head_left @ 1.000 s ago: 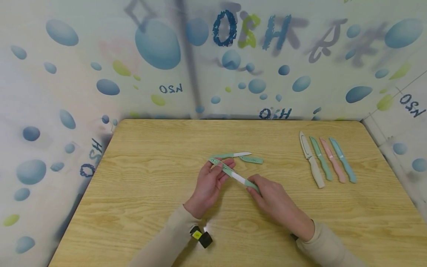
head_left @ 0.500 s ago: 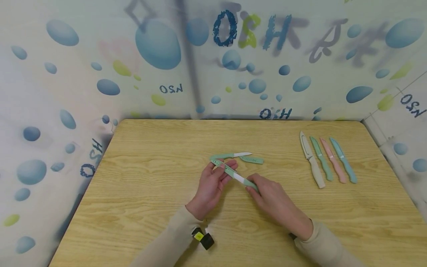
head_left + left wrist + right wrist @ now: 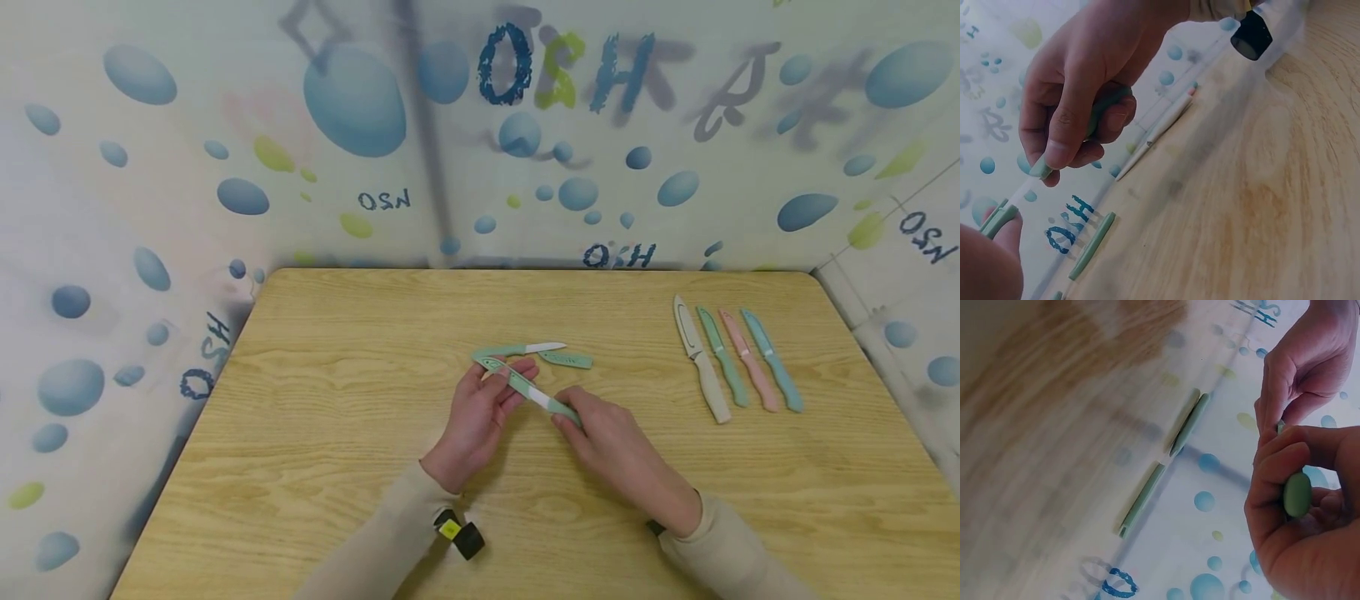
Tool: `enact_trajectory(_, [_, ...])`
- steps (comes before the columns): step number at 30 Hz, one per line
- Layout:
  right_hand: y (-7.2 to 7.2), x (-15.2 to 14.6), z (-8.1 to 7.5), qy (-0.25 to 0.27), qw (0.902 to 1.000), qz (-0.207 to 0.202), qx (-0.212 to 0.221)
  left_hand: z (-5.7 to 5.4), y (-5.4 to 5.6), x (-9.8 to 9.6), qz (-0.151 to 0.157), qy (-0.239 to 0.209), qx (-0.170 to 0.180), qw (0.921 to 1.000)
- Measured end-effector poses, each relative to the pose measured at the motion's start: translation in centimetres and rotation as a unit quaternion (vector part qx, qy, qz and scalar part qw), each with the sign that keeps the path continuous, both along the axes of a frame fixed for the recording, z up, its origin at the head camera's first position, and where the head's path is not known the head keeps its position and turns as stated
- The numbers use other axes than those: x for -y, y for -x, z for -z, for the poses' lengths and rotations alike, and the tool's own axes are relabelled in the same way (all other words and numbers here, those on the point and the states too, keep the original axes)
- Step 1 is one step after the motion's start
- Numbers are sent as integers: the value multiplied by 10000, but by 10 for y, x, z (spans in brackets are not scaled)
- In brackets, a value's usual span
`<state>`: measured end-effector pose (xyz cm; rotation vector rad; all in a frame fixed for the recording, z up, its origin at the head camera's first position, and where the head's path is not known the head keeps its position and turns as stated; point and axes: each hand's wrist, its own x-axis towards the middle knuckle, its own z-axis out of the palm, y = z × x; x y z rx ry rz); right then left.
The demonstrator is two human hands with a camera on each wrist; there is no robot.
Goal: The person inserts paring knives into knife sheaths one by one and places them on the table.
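Observation:
My left hand (image 3: 472, 421) pinches a pale green blade cover (image 3: 519, 382) between thumb and fingers, above the middle of the table. The cover is partly over the white blade (image 3: 539, 397) of a paring knife, and a short bare stretch shows. Curled round that knife's green handle (image 3: 564, 411) is my right hand (image 3: 618, 442); the handle's rounded end (image 3: 1298, 495) shows in the right wrist view. Just beyond the left fingers lie a second green paring knife (image 3: 498, 352), its white blade bare, and a loose green cover (image 3: 567, 360).
Side by side on the right of the wooden table (image 3: 315, 467) lie a beige knife (image 3: 710, 387), a green knife (image 3: 727, 371), a pink knife (image 3: 753, 371) and a blue knife (image 3: 780, 371). A patterned wall covering (image 3: 465, 167) stands behind the table.
The cover in my left hand has slid a little further over the blade toward the handle, so less white shows. My left hand has shifted slightly right; the right hand has hardly moved.

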<state>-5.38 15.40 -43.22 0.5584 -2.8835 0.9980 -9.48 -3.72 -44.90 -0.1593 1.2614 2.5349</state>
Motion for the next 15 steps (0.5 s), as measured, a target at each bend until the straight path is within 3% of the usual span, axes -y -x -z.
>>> enact_trajectory(8, [2, -6, 1, 637, 9938, 100, 908, -6, 4, 1, -98, -262, 40, 9996])
enact_trajectory(15, [1, -8, 1, 849, 9909, -38, 1045, -6, 2, 0, -72, -148, -58, 9998])
